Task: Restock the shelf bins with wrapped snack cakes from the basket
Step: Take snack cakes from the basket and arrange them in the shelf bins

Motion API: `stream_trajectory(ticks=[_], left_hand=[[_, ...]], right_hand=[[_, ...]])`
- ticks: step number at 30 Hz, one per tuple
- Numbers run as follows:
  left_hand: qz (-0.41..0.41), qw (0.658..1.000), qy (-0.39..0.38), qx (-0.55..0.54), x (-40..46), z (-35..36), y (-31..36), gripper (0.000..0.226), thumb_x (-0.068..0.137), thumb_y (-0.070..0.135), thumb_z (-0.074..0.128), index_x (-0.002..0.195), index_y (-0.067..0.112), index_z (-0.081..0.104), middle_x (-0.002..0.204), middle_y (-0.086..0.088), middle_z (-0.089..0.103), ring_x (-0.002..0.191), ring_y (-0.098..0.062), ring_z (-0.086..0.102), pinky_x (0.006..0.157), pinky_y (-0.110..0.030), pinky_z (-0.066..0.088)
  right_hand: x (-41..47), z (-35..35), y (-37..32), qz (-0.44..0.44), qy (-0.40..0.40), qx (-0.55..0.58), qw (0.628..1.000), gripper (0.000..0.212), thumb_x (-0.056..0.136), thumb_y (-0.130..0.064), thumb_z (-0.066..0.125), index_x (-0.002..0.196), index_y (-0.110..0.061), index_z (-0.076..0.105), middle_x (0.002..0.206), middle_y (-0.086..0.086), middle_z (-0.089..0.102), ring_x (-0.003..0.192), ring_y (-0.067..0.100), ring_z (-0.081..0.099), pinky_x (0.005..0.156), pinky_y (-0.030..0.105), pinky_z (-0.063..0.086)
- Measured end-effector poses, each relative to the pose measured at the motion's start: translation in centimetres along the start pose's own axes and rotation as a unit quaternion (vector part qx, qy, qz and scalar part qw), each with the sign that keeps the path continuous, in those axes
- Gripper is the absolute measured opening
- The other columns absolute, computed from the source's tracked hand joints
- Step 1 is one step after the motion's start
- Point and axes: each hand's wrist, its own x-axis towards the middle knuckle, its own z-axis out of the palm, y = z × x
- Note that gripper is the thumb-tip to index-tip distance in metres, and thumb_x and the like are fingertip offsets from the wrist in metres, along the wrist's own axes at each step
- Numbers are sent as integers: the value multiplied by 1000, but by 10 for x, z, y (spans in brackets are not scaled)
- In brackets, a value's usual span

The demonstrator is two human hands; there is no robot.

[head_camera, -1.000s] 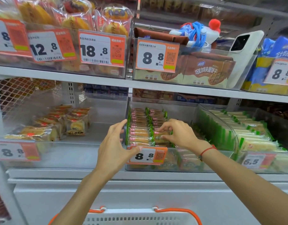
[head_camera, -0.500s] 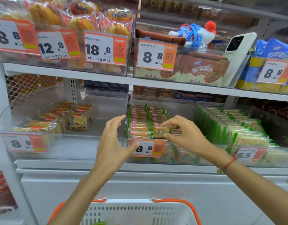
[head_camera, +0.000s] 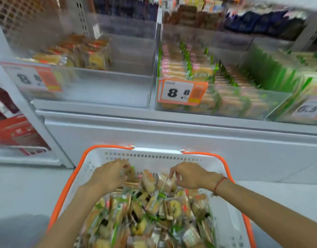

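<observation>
A white basket [head_camera: 150, 157] with orange handles stands in front of the shelf, full of wrapped snack cakes [head_camera: 154, 210]. Both my hands are down in its far end. My left hand [head_camera: 107, 177] curls its fingers round a green-edged cake [head_camera: 131, 172] at the top of the pile. My right hand [head_camera: 189, 176] hovers with loosely bent fingers, their tips touching a clear-wrapped cake [head_camera: 165, 182]. Above, the middle shelf bin [head_camera: 247, 104] holds rows of the same green-edged cakes behind an orange 8.8 price tag [head_camera: 181, 92]. The picture is blurred by motion.
A left bin [head_camera: 118, 90] holds several yellow cakes at its back left, with bare floor in front. A right bin [head_camera: 297, 83] is packed with green-and-white packs. A white cabinet front [head_camera: 172, 136] lies between shelf and basket. Red boxes [head_camera: 16, 135] sit low at left.
Both hands left the middle shelf bin and dropped into the basket. The view swung down from the shelves to the basket, and the cake my right hand was placing stays in the bin.
</observation>
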Motion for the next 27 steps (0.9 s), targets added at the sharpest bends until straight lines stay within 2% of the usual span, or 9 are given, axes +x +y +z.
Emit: stream_trajectory(ticks=[5, 7, 11, 13, 15, 17, 22, 24, 27], left_hand=[[-54, 993, -73, -70, -12, 63, -36, 61, 89, 47, 59, 143, 31, 37, 143, 4, 45, 124, -19, 50, 96, -34, 44], [-64, 993, -85, -46, -17, 81, -42, 55, 92, 50, 53, 142, 32, 41, 140, 1, 49, 126, -19, 48, 97, -32, 43], [-76, 995, -65, 12, -17, 94, -46, 39, 93, 55, 47, 128, 38, 52, 130, 4, 56, 131, -17, 38, 96, -30, 40], [-81, 994, -71, 18, -14, 95, -46, 39, 93, 55, 48, 127, 36, 53, 126, 3, 59, 130, -19, 38, 98, -32, 40], [-87, 993, -77, 32, -12, 98, -43, 38, 93, 53, 47, 126, 35, 51, 123, 2, 60, 131, -19, 36, 101, -34, 38], [-90, 993, -65, 48, -12, 103, -41, 36, 95, 52, 45, 126, 35, 50, 128, 4, 57, 133, -19, 33, 104, -36, 36], [-93, 993, -44, 51, -16, 109, -41, 37, 96, 52, 42, 128, 36, 49, 134, 5, 53, 136, -19, 31, 107, -37, 33], [-94, 993, -38, 53, -20, 109, -39, 37, 96, 52, 41, 129, 36, 49, 135, 6, 52, 135, -18, 32, 108, -37, 31], [-98, 993, -43, 38, -21, 107, -38, 39, 96, 49, 44, 131, 33, 49, 138, 4, 51, 135, -18, 33, 109, -38, 32]], right_hand=[[36, 65, -33, -34, -26, 38, 998, 27, 94, -21, 54, 120, -13, 59, 118, 11, 60, 106, 31, 59, 82, 39, 51], [46, 89, -51, -42, -43, 74, 995, 32, 96, -33, 51, 113, -8, 62, 112, 10, 61, 94, 31, 63, 75, 40, 53], [60, 120, -75, 26, -94, 174, 980, 35, 100, -35, 40, 93, -4, 54, 72, 10, 54, 70, 31, 58, 65, 37, 46], [64, 123, -74, 43, -88, 210, 973, 20, 98, -21, 42, 99, -10, 59, 89, 10, 61, 92, 34, 62, 73, 37, 47], [63, 123, -66, 48, -43, 170, 983, 30, 93, -12, 49, 119, -19, 61, 124, 6, 58, 116, 28, 55, 86, 35, 48], [57, 129, -58, 55, -21, 73, 996, 46, 89, -17, 61, 133, -16, 49, 137, 8, 45, 128, 27, 43, 98, 38, 45], [44, 151, -49, 9, -19, -90, 996, 66, 82, -9, 70, 140, -18, 41, 142, 9, 28, 130, 30, 31, 98, 40, 47], [42, 151, -42, -11, -3, -59, 998, 67, 80, 4, 65, 139, -21, 45, 140, 7, 30, 126, 27, 34, 94, 37, 49], [40, 138, -30, -33, -34, 18, 999, 62, 80, -3, 68, 135, -27, 50, 139, 3, 33, 121, 25, 41, 94, 37, 48]])
